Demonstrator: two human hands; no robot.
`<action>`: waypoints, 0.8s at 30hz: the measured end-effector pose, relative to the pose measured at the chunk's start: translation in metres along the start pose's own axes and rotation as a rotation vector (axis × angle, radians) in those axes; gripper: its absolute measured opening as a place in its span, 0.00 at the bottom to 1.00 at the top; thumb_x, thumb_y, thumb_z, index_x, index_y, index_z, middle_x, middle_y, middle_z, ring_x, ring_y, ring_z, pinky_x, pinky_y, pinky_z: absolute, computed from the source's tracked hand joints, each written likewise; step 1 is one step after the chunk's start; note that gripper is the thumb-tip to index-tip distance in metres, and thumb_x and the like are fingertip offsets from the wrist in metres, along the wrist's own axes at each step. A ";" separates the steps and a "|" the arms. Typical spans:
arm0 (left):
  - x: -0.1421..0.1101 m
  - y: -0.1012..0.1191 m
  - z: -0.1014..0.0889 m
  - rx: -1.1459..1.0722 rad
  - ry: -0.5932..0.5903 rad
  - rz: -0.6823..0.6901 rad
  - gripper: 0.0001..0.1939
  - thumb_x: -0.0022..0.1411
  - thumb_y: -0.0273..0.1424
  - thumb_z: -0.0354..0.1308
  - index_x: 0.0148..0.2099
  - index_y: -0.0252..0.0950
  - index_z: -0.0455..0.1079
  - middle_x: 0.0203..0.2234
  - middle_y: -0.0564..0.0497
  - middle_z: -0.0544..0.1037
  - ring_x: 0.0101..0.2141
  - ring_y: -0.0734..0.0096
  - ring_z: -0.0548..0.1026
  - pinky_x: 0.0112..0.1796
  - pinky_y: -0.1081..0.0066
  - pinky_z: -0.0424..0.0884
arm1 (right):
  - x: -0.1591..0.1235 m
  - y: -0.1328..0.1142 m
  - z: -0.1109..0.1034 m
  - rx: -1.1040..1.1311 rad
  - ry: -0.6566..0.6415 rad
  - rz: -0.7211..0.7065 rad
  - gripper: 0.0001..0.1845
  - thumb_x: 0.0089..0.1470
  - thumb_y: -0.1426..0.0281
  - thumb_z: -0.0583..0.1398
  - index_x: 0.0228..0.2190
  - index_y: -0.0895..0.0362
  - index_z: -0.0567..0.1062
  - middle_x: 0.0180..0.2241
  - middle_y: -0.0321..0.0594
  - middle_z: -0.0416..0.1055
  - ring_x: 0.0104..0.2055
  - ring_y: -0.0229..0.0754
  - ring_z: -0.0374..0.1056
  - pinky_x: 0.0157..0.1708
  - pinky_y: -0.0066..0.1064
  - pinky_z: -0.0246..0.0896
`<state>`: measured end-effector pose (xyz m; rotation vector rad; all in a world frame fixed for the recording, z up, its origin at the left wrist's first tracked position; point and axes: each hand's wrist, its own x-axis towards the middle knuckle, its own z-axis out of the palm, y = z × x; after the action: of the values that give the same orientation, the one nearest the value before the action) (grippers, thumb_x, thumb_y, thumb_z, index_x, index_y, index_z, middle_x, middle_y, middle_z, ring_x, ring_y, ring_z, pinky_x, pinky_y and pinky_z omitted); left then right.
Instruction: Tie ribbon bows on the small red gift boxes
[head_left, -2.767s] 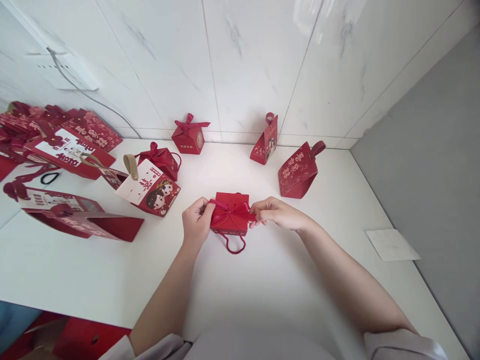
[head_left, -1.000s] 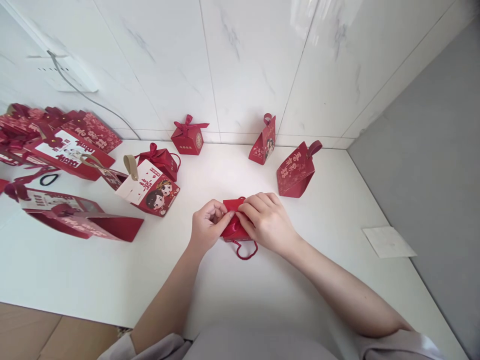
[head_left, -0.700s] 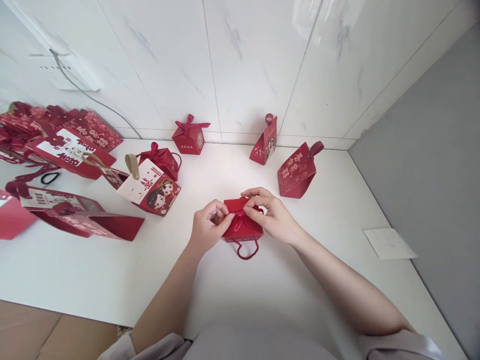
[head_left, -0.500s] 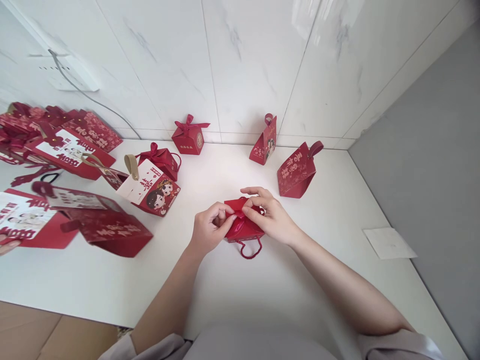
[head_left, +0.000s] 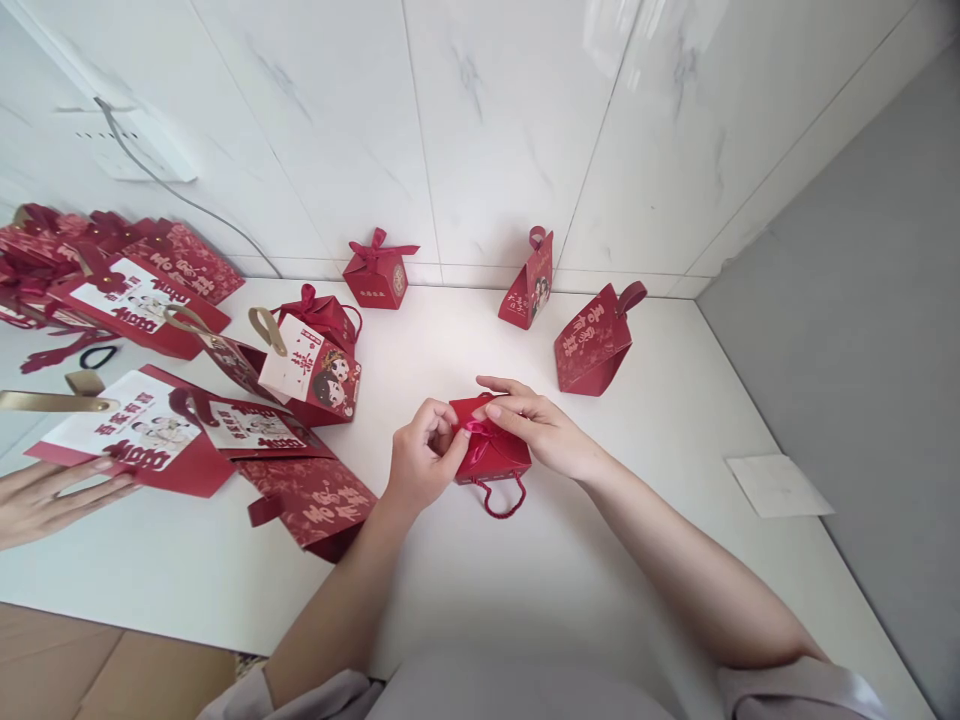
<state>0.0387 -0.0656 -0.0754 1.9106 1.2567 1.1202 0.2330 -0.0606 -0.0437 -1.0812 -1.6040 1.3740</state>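
Left hand [head_left: 424, 452] pinched the ribbon bow [head_left: 480, 430], fingers curled tight, right hand [head_left: 546, 432] rested on the red box [head_left: 501, 460], fingers nearly straight, its grip too hidden to tell, the box sat right between them on the white table [head_left: 532, 590]

White marbled tiles [head_left: 330, 120] with thin grey veins cover the back wall, a pale glare [head_left: 611, 35] (soft-edged and streaky) shining near the top. A plain grey surface [head_left: 847, 280] slants along the right. A grey cable [head_left: 142, 170] hangs from a white socket panel [head_left: 124, 140] over the white tabletop [head_left: 135, 565]; brown cardboard [head_left: 161, 675] shows below its left front edge.
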 end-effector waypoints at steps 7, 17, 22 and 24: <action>0.001 -0.002 0.003 -0.022 0.011 -0.084 0.06 0.62 0.32 0.56 0.32 0.37 0.67 0.17 0.59 0.59 0.19 0.79 0.57 0.22 0.76 0.55 | -0.002 0.001 -0.005 -0.120 -0.034 -0.020 0.14 0.62 0.59 0.55 0.42 0.46 0.77 0.58 0.39 0.62 0.65 0.46 0.50 0.60 0.42 0.52; 0.000 -0.002 0.001 -0.071 -0.023 -0.067 0.11 0.63 0.32 0.53 0.28 0.36 0.61 0.17 0.58 0.58 0.19 0.79 0.56 0.21 0.76 0.53 | -0.015 -0.015 -0.047 -0.436 -0.115 -0.016 0.11 0.55 0.58 0.61 0.36 0.50 0.74 0.57 0.40 0.62 0.62 0.50 0.54 0.57 0.47 0.54; 0.000 0.000 0.005 0.000 0.008 -0.034 0.05 0.61 0.32 0.56 0.40 0.38 0.68 0.17 0.59 0.58 0.18 0.79 0.57 0.22 0.76 0.54 | -0.010 -0.009 -0.046 -0.374 -0.100 -0.001 0.11 0.58 0.60 0.58 0.30 0.53 0.74 0.56 0.41 0.63 0.59 0.50 0.59 0.51 0.45 0.60; 0.000 0.000 0.004 0.010 0.021 -0.042 0.05 0.61 0.33 0.56 0.39 0.38 0.68 0.17 0.59 0.59 0.19 0.78 0.58 0.22 0.76 0.55 | -0.008 -0.008 -0.043 -0.312 -0.069 -0.012 0.12 0.58 0.59 0.57 0.30 0.54 0.72 0.54 0.42 0.65 0.56 0.49 0.62 0.49 0.42 0.62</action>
<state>0.0426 -0.0652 -0.0773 1.8755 1.3102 1.1164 0.2744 -0.0533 -0.0293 -1.2112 -1.9178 1.1893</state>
